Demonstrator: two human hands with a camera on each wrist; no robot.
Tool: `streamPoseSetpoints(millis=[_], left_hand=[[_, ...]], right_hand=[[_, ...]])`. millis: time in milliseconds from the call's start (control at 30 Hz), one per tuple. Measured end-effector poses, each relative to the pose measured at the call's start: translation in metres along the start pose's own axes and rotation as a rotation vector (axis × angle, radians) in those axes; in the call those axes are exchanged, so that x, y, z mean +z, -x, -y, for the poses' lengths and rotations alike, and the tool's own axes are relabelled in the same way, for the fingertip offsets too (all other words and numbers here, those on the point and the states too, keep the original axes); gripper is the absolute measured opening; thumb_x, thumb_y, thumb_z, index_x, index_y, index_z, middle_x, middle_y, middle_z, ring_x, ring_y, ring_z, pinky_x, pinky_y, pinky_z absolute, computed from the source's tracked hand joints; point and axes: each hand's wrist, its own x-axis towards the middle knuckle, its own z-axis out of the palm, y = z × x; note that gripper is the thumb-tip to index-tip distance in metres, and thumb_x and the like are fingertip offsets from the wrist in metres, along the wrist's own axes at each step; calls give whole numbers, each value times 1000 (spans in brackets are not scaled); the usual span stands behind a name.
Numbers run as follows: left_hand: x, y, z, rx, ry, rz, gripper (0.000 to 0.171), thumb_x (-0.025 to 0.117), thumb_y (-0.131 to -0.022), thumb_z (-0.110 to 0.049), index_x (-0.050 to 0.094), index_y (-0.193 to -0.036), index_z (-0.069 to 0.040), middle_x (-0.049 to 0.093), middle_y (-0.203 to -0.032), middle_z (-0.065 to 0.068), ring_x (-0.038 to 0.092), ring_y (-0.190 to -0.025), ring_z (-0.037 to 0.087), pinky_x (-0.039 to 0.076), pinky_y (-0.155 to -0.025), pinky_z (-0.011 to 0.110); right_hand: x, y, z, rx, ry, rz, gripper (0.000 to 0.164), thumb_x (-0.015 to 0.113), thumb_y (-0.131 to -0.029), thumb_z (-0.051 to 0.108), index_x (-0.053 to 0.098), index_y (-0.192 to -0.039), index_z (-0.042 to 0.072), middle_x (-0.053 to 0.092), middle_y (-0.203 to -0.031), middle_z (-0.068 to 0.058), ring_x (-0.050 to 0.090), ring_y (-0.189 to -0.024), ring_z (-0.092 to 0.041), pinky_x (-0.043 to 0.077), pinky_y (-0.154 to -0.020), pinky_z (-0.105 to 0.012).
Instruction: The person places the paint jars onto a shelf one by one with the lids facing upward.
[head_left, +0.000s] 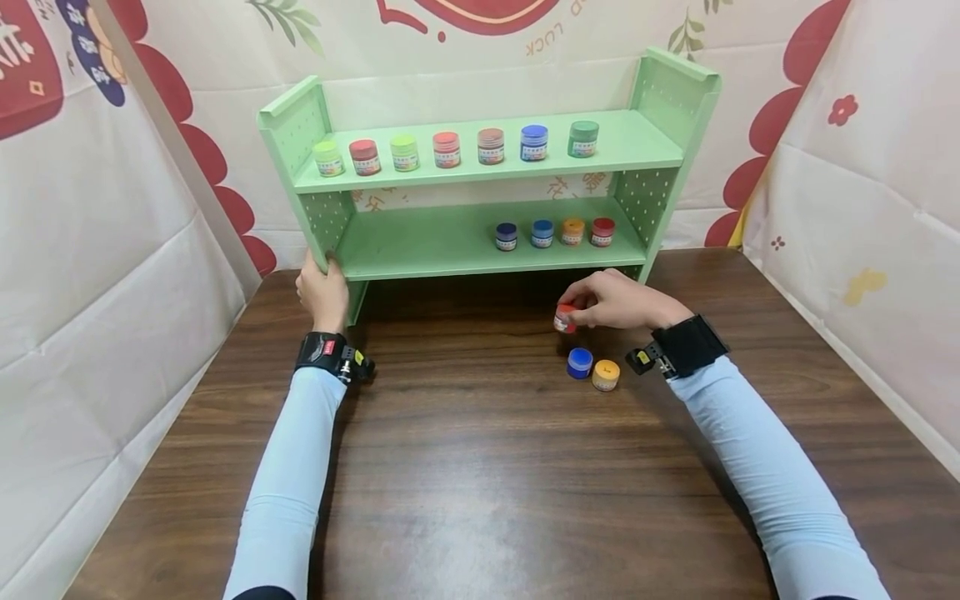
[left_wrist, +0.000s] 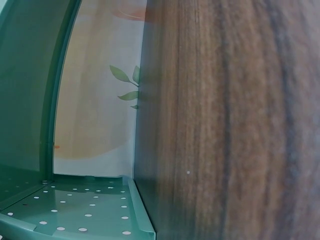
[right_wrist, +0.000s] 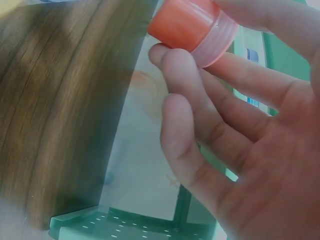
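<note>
A small orange-red paint jar [head_left: 564,318] is pinched between the thumb and fingers of my right hand [head_left: 617,300], just above the table in front of the shelf. In the right wrist view the jar [right_wrist: 186,26] is tilted, with its clear rim towards the palm. My left hand [head_left: 324,293] grips the lower left side panel of the green two-tier shelf [head_left: 420,242]. That hand is out of sight in the left wrist view, where the perforated green panel [left_wrist: 75,205] shows. A blue jar [head_left: 579,363] and a yellow-orange jar [head_left: 606,375] stand on the table near my right hand.
Several jars line the upper tier, among them a dark green jar [head_left: 582,139] at its right. On the lower tier several more stand towards the right, ending with a red jar [head_left: 602,232]. Brown wooden table [head_left: 450,467] lies in front; printed cloth [head_left: 480,92] hangs behind.
</note>
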Motion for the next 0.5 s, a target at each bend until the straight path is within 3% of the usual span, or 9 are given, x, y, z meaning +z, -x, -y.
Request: streamPoseSetpoints(millis=[267,500], left_hand=[[0,-1,0,-13,-4,2,26,55,-103,-31,66,-115,-11,72,-122,21,67,-117,45,47,-93,63],[1,-1,0,-7,-11,-4,26,56,-103,-31,67,-117,-11,73,-124,20,67,-118,45,48,-94,62]], right_hand=[[-1,-2,3,-39,-10,-41,24,69,-99,22,72,-122,14,72,-88,-2,63,-72,-15,50,-67,-27],[-4,-3,18,-123,57,-139,29,74,-94,16,72,-123,14,67,-89,3,58,-75,-13,46,-70,-27]])
